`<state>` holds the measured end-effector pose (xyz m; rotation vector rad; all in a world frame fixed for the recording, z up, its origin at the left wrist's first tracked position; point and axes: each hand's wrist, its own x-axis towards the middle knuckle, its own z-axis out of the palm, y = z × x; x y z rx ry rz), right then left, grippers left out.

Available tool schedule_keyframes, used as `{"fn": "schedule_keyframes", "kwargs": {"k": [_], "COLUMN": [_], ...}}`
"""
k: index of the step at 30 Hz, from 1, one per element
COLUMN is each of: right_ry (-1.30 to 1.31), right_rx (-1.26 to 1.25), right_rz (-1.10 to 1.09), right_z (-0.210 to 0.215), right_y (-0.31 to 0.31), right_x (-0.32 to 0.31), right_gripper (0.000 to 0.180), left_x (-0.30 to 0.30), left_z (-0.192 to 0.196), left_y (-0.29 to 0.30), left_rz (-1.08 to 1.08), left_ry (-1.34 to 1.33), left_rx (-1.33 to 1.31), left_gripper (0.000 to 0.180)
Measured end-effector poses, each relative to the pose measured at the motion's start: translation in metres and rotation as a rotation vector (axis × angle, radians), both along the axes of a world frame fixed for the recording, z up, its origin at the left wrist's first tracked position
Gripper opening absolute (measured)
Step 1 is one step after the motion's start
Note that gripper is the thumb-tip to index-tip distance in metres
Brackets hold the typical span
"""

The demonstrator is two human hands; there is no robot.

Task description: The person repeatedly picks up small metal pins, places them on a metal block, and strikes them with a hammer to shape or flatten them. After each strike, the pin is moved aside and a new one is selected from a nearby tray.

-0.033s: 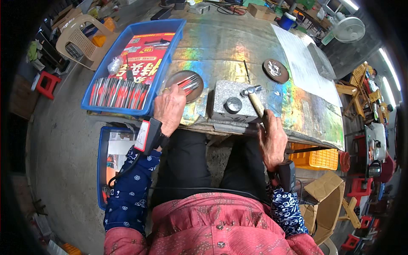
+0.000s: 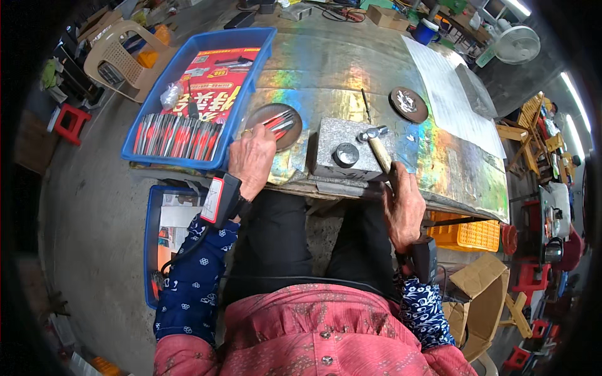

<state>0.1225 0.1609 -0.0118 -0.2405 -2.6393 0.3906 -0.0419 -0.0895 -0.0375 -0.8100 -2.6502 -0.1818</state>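
My right hand [image 2: 404, 207] grips the wooden handle of a small hammer [image 2: 376, 143]. Its metal head lies on a grey square block [image 2: 329, 135] that has a round metal die [image 2: 345, 154] in it. My left hand [image 2: 252, 160] rests at the near rim of a round dark dish [image 2: 266, 116] holding a few red-and-silver pieces [image 2: 279, 121]. Its fingertips curl over the rim, so what they hold is hidden. A band with a small device is strapped to each wrist.
A blue tray [image 2: 257, 44] at the table's left holds rows of red-and-silver pieces [image 2: 179, 135] and a red printed sheet. A second round dish [image 2: 409, 104] sits to the right. A grey sheet [image 2: 448, 100] covers the far right. A plastic chair [image 2: 116, 59], an orange crate [image 2: 473, 235] and a cardboard box [image 2: 483, 294] stand around.
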Motion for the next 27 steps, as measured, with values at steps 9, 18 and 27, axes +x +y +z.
{"fn": "schedule_keyframes", "kwargs": {"k": [9,18,27], "right_ry": [-0.016,-0.031,-0.045], "right_rx": [-0.011,-0.081,-0.068], "right_rz": [0.016,0.001,-0.008], "right_z": [0.006,0.019,0.020], "right_y": [0.001,0.000,-0.001], "right_x": [0.000,-0.002,-0.006], "right_gripper": [0.044,0.037,0.037], "left_x": [-0.009,-0.069,-0.080], "left_z": [0.034,0.038,0.018], "left_y": [-0.040,-0.140,-0.142], "left_rz": [0.047,0.278,0.180], "left_ry": [0.118,-0.014,-0.138], "left_rx": [0.266,0.127,-0.020], "left_gripper": [0.017,0.022,0.036]}}
